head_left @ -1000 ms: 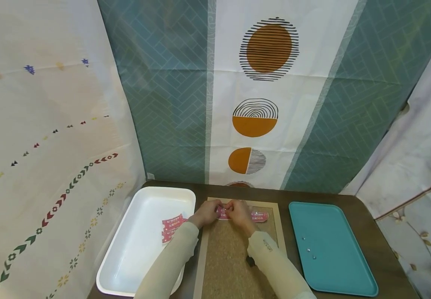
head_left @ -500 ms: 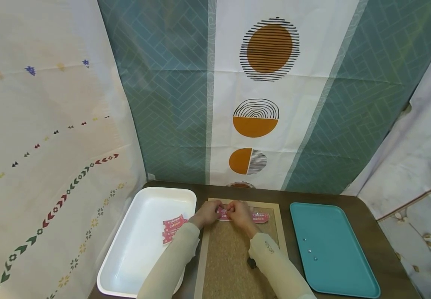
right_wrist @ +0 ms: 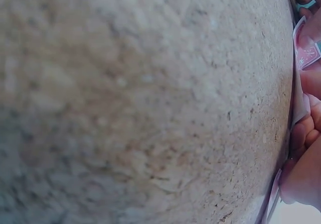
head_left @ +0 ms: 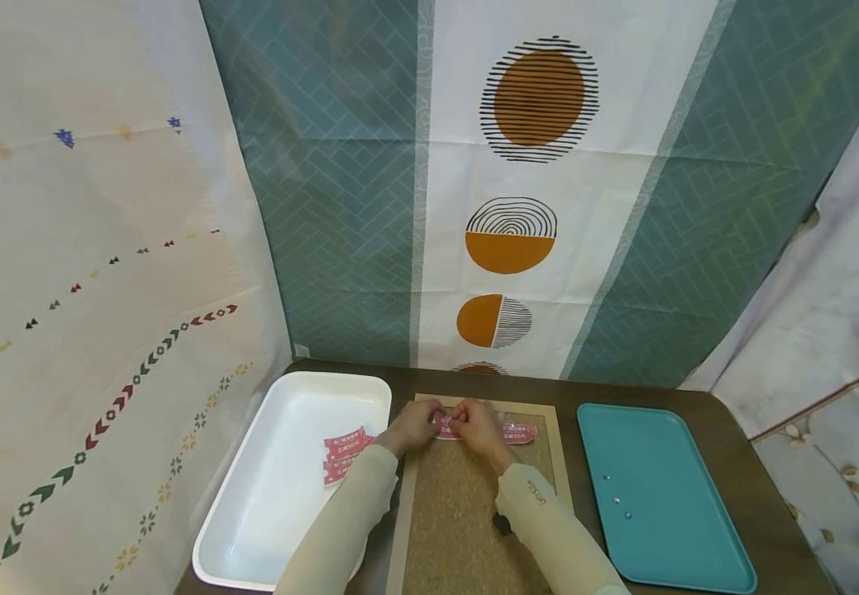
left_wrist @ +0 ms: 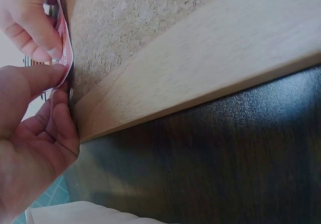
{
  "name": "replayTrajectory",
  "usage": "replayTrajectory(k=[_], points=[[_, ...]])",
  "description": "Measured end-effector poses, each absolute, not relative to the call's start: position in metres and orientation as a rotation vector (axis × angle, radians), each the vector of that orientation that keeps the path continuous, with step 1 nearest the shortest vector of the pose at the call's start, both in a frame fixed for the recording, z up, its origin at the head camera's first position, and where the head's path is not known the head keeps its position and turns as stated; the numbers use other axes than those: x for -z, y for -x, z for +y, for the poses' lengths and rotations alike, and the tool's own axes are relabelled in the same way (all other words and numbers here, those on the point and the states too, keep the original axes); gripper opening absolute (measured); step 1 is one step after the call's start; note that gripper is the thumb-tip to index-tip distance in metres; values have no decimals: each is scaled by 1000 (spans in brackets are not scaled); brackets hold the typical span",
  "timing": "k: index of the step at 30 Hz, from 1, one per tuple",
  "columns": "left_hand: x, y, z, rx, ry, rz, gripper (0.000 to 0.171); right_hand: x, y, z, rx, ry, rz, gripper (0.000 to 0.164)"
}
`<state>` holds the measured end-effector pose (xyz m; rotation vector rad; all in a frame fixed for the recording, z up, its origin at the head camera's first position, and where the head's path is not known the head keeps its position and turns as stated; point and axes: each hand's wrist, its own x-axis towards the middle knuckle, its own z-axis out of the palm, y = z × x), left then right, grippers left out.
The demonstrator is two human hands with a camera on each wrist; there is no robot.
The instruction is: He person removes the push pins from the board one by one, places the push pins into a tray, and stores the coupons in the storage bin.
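Observation:
My left hand (head_left: 416, 423) and right hand (head_left: 478, 426) meet at a pink printed paper coupon (head_left: 444, 426) near the far edge of a wood-framed cork board (head_left: 459, 504). In the left wrist view, the left thumb lies on the coupon (left_wrist: 65, 48) with the other fingers curled beneath its edge. The right thumb and fingers pinch the same coupon beside it; whether a small pin is between them is hidden. The paper bows slightly away from the cork in the right wrist view. Another pink coupon (head_left: 520, 433) lies on the board just right of my right hand.
Left of the board, a white tray (head_left: 250, 496) holds several pink coupons (head_left: 345, 454). A teal tray (head_left: 667, 487) on the right bears several tiny shiny pieces (head_left: 617, 501). Patterned curtains (head_left: 507, 347) hang behind the dark table (head_left: 704, 405).
Both hands stay at the coupon with almost no movement. The whole head view has shifted very slightly.

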<state>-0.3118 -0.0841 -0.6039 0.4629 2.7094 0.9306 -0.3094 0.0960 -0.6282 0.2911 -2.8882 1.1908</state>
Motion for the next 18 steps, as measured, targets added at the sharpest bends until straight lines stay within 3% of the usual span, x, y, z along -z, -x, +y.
replayTrajectory(k=[18], points=[[607,310,-86,-957,-489,2733,24,635,310,94,-1131,-298,-2852,8]])
